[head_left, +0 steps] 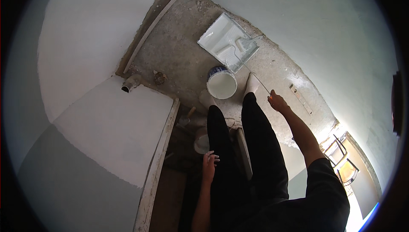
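Note:
My right hand (278,101) is closed around the orange handle of a long-rod paint roller (255,76). The rod slants up and left, and its roller end rests in a paint tray (211,30) coated with pale paint. Another white-coated tool (242,43) lies in the tray, its end over the right rim; I cannot make out its kind. Just below the tray stands a paint bucket (222,85) of pale paint. My left hand (209,159) hangs beside my left thigh, fingers apart and spotted with white paint, holding nothing.
A low wall topped in white ends at a pipe elbow (131,83) on the left. Beyond it a pale strip (153,30) lies along the concrete floor. A flat bar (301,100) lies at right. A second bucket (201,141) stands below, and a chair (346,164) by the doorway.

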`<state>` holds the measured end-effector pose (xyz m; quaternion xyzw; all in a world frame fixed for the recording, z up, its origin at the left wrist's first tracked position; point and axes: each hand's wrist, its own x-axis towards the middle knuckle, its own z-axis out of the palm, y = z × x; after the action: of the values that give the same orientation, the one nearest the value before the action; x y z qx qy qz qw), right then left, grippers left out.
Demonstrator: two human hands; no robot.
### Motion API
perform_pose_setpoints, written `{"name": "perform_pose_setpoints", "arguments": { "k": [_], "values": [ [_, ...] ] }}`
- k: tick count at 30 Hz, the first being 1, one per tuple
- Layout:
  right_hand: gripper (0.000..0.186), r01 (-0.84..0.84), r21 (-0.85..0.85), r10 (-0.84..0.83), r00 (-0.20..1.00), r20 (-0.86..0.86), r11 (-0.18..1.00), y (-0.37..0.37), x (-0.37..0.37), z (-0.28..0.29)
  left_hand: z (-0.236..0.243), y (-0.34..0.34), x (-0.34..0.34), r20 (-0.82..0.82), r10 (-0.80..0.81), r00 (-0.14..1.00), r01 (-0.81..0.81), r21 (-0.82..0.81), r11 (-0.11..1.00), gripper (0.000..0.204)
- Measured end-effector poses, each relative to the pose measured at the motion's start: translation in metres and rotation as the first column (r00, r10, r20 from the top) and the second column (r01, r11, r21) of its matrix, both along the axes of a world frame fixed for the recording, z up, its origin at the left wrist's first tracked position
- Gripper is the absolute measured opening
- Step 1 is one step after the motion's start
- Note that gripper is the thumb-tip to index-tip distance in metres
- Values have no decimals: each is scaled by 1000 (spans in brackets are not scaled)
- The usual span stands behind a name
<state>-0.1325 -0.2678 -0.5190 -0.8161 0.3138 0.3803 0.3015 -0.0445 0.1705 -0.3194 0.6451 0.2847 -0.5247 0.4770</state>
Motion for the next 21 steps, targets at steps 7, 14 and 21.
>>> {"name": "perform_pose_setpoints", "arguments": {
  "k": [7, 14, 21],
  "values": [
    [35, 29, 31, -32, 995, 94, 999, 14, 34, -10, -10, 11, -8, -1, -19, 1000, 19, 46, 999, 33],
    [37, 69, 22, -71, 990, 124, 997, 35, 30, 0, 14, 7, -2, 81, -40, 996, 41, -15, 999, 33],
    [35, 292, 73, -301, 932, 200, 954, 55, 23, 63, 49, 14, 23, 227, -82, 970, 86, -7, 996, 30]
  ]
}}
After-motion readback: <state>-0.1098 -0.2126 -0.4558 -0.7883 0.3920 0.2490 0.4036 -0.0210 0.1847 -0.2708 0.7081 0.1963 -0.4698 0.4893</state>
